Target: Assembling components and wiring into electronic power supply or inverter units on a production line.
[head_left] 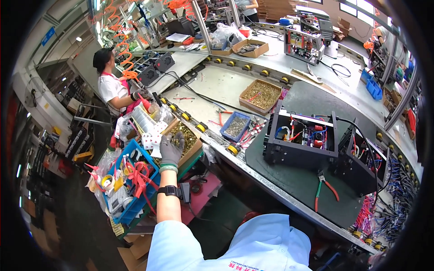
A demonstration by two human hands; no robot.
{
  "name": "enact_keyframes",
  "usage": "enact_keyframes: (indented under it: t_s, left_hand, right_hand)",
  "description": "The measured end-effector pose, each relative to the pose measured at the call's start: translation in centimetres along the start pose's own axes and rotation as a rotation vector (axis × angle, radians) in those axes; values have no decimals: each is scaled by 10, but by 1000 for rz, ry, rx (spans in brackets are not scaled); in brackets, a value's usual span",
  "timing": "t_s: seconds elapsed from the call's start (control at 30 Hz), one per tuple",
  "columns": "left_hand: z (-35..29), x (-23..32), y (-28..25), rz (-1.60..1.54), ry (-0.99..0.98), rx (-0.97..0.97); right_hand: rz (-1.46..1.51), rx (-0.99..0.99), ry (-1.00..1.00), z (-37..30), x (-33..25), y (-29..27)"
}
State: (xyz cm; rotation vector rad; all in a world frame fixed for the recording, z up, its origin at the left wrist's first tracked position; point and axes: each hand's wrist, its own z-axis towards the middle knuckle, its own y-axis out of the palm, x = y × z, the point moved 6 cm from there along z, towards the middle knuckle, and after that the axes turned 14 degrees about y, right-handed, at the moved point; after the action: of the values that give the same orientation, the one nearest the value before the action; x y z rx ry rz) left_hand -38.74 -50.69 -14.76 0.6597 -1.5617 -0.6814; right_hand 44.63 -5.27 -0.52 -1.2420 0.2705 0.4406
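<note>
My left hand (172, 151), in a grey glove, reaches over a cardboard box (193, 151) of small brass-coloured parts (189, 134). Its fingers look spread at the parts, and nothing shows in them. A blue crate (128, 214) with red ribbon, tape and bottles stands just left of that forearm. My right hand is out of view. On the dark mat (280, 176) to the right sit an open black housing (294, 151) with wires and boards inside, and a second black unit (361, 169). Pliers (321, 179) with one red and one green handle lie in front of them.
A second carton (253, 107) of brass parts and a blue bin (224, 131) of silver parts stand beyond the roller rail (199, 128). Bundled cables (398, 203) crowd the right edge. A co-worker (110, 86) works at the far left.
</note>
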Motion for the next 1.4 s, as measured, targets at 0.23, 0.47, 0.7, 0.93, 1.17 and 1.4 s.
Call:
enact_keyframes:
  t_s: [0.23, 0.47, 0.7, 0.93, 1.17, 1.4]
  left_hand:
    - [30, -6, -19, -21, 5, -308]
    - [55, 19, -32, 189, -126, -87]
    - [-55, -42, 91, 106, -293, -218]
    - [-238, -165, 169, 202, -739, -440]
    - [-365, -239, 221, 321, -934, -831]
    - [-393, -253, 252, 242, -1017, -820]
  right_hand:
    - [92, -63, 45, 6, 23, 15]
    - [500, -127, 80, 27, 46, 9]
    - [1264, -469, 38, 19, -71, 70]
    - [1481, -551, 104, -20, -191, 156]
    - [919, -722, -326, -24, -205, 156]
    - [1365, -634, -98, -6, -235, 136]
